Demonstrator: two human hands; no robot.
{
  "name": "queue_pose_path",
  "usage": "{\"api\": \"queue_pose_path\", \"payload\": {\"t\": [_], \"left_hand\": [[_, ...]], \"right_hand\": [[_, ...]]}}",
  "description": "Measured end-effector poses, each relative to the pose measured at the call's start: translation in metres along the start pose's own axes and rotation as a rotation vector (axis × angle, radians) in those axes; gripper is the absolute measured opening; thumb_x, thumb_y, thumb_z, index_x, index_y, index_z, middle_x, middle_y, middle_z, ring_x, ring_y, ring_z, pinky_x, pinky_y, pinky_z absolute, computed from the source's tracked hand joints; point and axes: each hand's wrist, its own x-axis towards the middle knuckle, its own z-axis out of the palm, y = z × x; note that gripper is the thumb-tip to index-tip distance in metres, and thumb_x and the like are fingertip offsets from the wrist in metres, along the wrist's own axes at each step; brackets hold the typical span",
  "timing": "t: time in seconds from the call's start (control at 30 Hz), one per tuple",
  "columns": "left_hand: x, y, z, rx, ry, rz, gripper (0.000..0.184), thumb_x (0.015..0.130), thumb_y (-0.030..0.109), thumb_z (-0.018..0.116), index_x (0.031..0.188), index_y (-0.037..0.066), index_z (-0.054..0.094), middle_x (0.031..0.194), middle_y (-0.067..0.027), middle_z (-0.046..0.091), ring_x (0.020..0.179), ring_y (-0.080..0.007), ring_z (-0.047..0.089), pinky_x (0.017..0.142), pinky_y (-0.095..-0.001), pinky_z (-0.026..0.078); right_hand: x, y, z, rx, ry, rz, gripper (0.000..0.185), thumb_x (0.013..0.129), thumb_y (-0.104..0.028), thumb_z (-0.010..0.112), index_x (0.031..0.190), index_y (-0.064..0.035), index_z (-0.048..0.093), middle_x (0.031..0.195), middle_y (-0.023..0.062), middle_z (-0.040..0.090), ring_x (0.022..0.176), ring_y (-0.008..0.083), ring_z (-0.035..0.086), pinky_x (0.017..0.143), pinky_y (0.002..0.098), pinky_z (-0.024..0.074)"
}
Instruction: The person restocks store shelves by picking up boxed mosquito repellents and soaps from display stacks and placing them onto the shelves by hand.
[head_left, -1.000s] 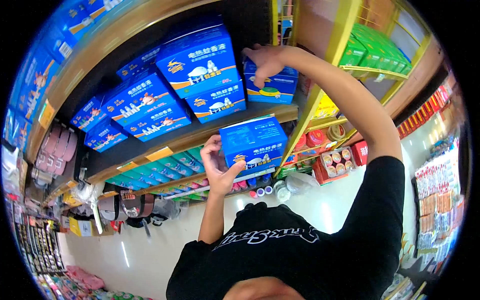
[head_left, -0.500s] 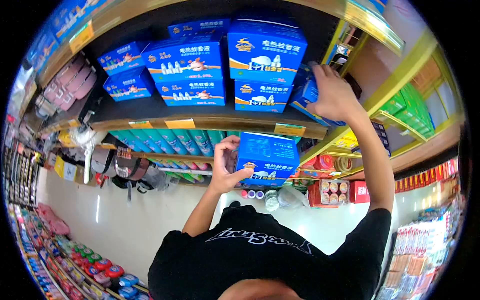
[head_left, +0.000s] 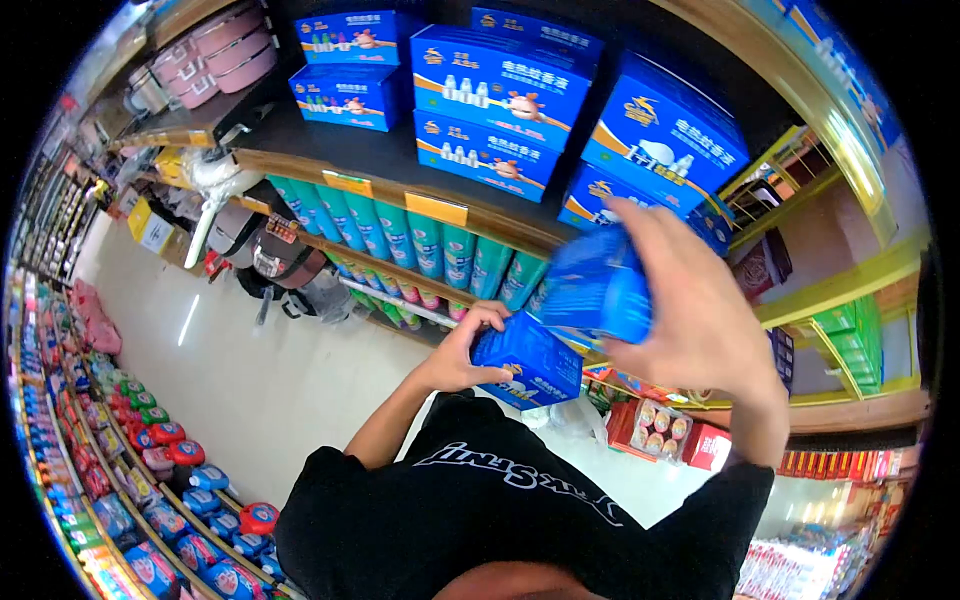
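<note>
My left hand point(head_left: 466, 353) is closed round a blue mosquito-repellent liquid box point(head_left: 530, 362), held in front of my chest. Higher and to the right, my right hand point(head_left: 690, 300) grips a second blue box point(head_left: 598, 283), smeared by motion, which hangs in front of the shelf edge. Behind it, stacked 1+1 boxes point(head_left: 665, 130) of the same blue packaging stand on the dark shelf. Left of these, more stacked blue boxes point(head_left: 500, 85) show small bottles on their fronts. My right hand and its box partly cover the lower 1+1 box.
Teal spray cans point(head_left: 425, 245) line the shelf below. A yellow metal frame point(head_left: 850, 275) rises at the right, near my right arm. Pink lunch boxes point(head_left: 232, 50) sit at the upper left. Bottles fill the shelves point(head_left: 190, 500) at the lower left.
My right hand has drawn a blue box out from the shelf's right end and brought it toward me. My left hand still holds its box, now tilted and slightly lower. The view has turned.
</note>
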Motion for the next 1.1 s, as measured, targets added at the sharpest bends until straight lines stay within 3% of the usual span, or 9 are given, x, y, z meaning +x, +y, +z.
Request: {"api": "queue_pose_path", "payload": {"t": [0.1,0.27,0.4,0.5,0.67,0.8,0.93,1.0,1.1], "left_hand": [[-0.014,0.011,0.000,0.160,-0.009,-0.202,0.068,0.070,0.014,0.091,0.121,0.009,0.046,0.136,-0.0163,0.044,0.129,-0.0268,0.043,0.109,-0.0398,0.035],[-0.025,0.005,-0.004,0.207,-0.005,-0.008,0.067,0.070,0.015,0.091,0.120,0.010,0.046,0.133,-0.0172,0.046,0.132,-0.0332,0.041,0.113,-0.0441,0.029],[-0.033,0.008,-0.014,0.235,0.052,0.024,0.067,0.071,0.014,0.090,0.121,0.011,0.046,0.134,-0.0169,0.043,0.131,-0.0324,0.041,0.111,-0.0429,0.031],[-0.034,0.013,-0.023,0.275,0.070,0.061,0.065,0.072,0.015,0.089,0.120,0.011,0.046,0.134,-0.0170,0.042,0.128,-0.0325,0.042,0.109,-0.0420,0.034],[-0.027,0.016,-0.037,0.280,0.043,0.070,0.065,0.071,0.013,0.089,0.120,0.011,0.047,0.133,-0.0168,0.043,0.127,-0.0327,0.043,0.107,-0.0418,0.036],[-0.019,0.007,-0.036,0.249,-0.024,0.010,0.067,0.069,0.011,0.091,0.118,0.011,0.045,0.134,-0.0172,0.044,0.133,-0.0342,0.042,0.113,-0.0453,0.032],[-0.010,-0.002,-0.029,0.228,-0.075,0.019,0.065,0.070,0.013,0.090,0.119,0.009,0.047,0.133,-0.0174,0.046,0.127,-0.0326,0.046,0.108,-0.0424,0.037],[-0.014,0.003,-0.020,0.084,-0.088,-0.286,0.066,0.070,0.011,0.090,0.119,0.010,0.047,0.132,-0.0165,0.045,0.128,-0.0324,0.045,0.108,-0.0430,0.037],[-0.001,-0.011,-0.012,0.205,-0.181,-0.006,0.067,0.069,0.009,0.090,0.120,0.012,0.046,0.134,-0.0162,0.045,0.128,-0.0326,0.044,0.109,-0.0431,0.037]], "right_hand": [[0.072,-0.031,0.029,0.039,-0.046,-0.132,0.086,0.066,-0.024,0.076,0.138,0.0088,0.042,0.110,0.0284,0.057,0.103,0.0455,0.060,0.090,0.0487,0.0499],[0.235,-0.074,0.082,-0.070,0.011,-0.172,0.086,0.072,-0.039,0.075,0.137,0.0101,0.046,0.117,0.0324,0.061,0.107,0.0462,0.063,0.091,0.0465,0.0530],[0.331,-0.094,0.112,-0.151,0.056,-0.055,0.080,0.066,-0.034,0.077,0.130,0.0077,0.055,0.124,0.0302,0.063,0.115,0.0433,0.063,0.096,0.0482,0.0524],[0.369,-0.095,0.120,-0.158,-0.328,-0.015,0.081,0.065,-0.028,0.079,0.138,-0.0020,0.057,0.145,0.0297,0.047,0.133,0.0425,0.050,0.101,0.0594,0.0453],[0.386,-0.088,0.154,-0.114,-0.268,-0.007,0.070,0.071,-0.025,0.078,0.137,-0.0085,0.061,0.151,0.0314,0.039,0.139,0.0532,0.034,0.103,0.0792,0.0304],[0.316,-0.092,0.151,-0.189,0.233,-0.232,0.050,0.071,-0.019,0.073,0.114,0.0037,0.064,0.117,0.0246,0.062,0.111,0.0409,0.060,0.089,0.0532,0.0523],[0.178,-0.068,0.106,0.062,0.434,-0.472,0.024,0.077,-0.023,0.071,0.087,-0.0017,0.070,0.094,0.0144,0.065,0.086,0.0299,0.065,0.071,0.0389,0.0566],[0.109,-0.037,0.083,0.100,0.522,-0.451,0.013,0.075,-0.018,0.073,0.077,-0.0066,0.067,0.080,0.0077,0.065,0.070,0.0249,0.065,0.060,0.0344,0.0545],[0.022,0.023,0.048,0.125,0.749,-0.270,0.013,0.078,-0.008,0.077,0.072,-0.0058,0.066,0.069,0.0052,0.067,0.055,0.0151,0.060,0.050,0.0294,0.0472]]}}
